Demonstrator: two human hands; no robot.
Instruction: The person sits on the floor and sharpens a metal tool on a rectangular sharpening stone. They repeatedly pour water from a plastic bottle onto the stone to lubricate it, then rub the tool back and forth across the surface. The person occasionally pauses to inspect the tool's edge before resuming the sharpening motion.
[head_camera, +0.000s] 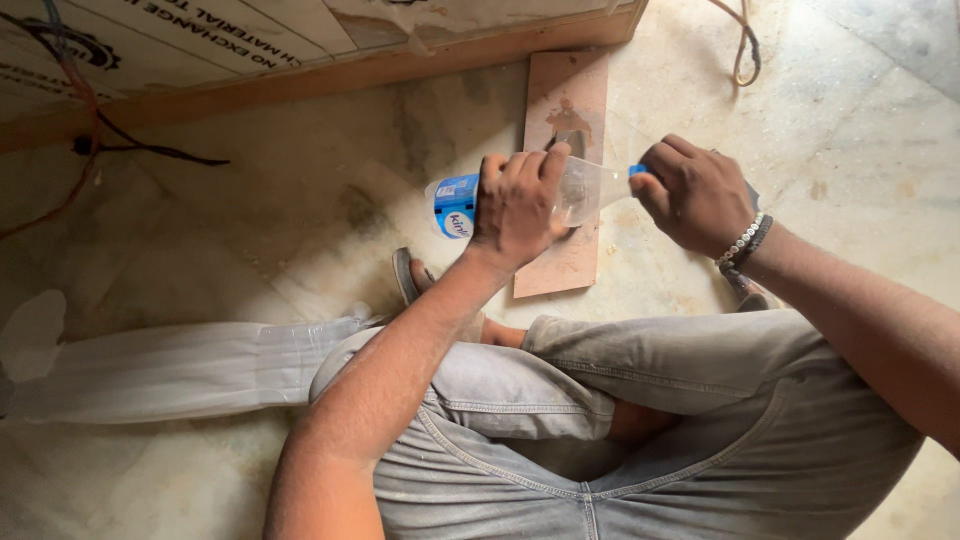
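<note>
A clear plastic bottle (582, 190) with a blue label lies sideways above the floor, held between both hands. My left hand (517, 205) wraps around its body, near the label end. My right hand (695, 193) pinches the blue cap (637, 171) at the neck end. Beaded bracelets circle my right wrist. Under the bottle a reddish wooden board (565, 100) lies flat on the stone floor. My legs in grey trousers are crossed below.
A long wooden beam (300, 80) and a printed panel run along the top. Red and black wires (90, 140) trail at the left. A clear plastic sheet (180, 370) lies on the floor at the left. A rope loop (745, 45) lies at the upper right.
</note>
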